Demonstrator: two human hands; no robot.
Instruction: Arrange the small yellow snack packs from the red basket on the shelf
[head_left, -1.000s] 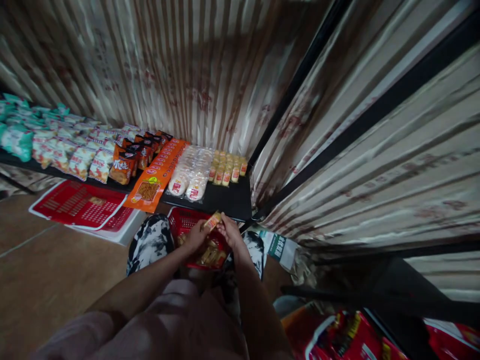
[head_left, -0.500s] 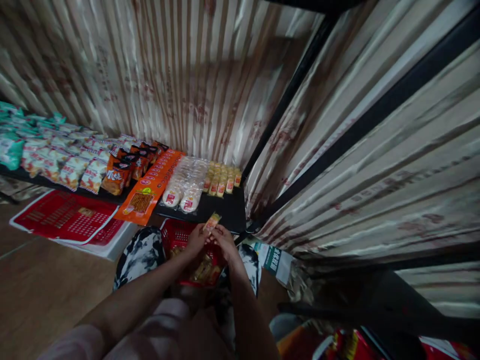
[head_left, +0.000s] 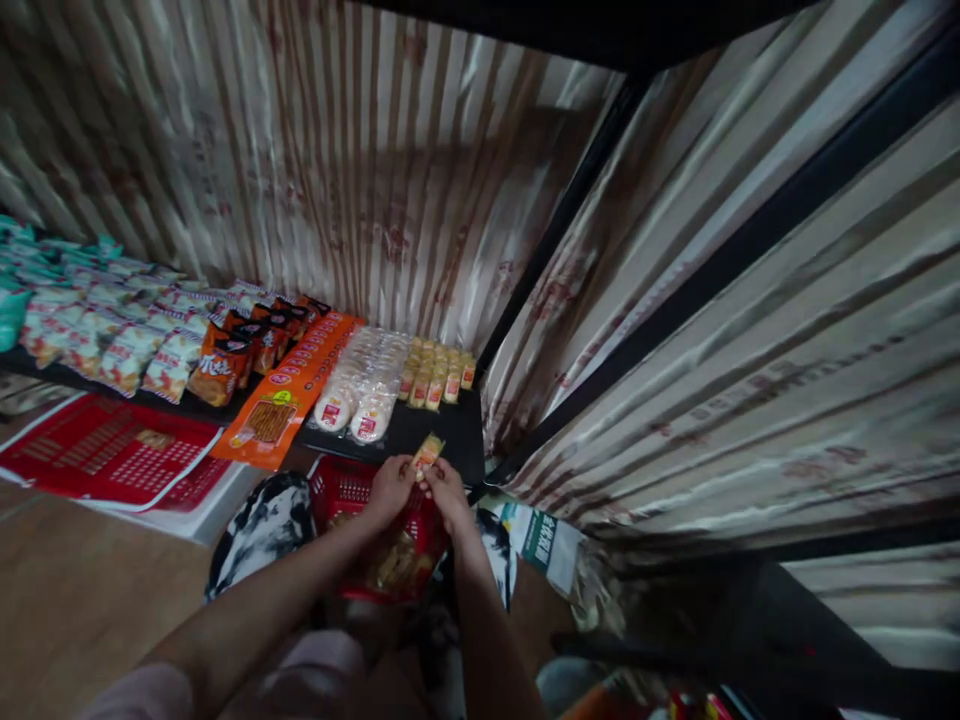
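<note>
Striped curtain [head_left: 405,210] is hung behind the black shelf [head_left: 461,430], and a small yellow packet [head_left: 430,450] is pinched by its near end, left hand [head_left: 393,486] and right hand [head_left: 448,490] both closed on it above the red basket [head_left: 346,490], its long axis pointed away, slightly right, toward the yellow rows [head_left: 436,376] beyond!

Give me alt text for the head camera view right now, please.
A person's left hand and right hand hold a small yellow wrapped snack over a red plastic basket containing yellowish packets. Behind it, a flat black shelf carries clear-wrapped round white snacks, a long flat orange packet and rows of bagged snacks, before a striped beige curtain.
</note>
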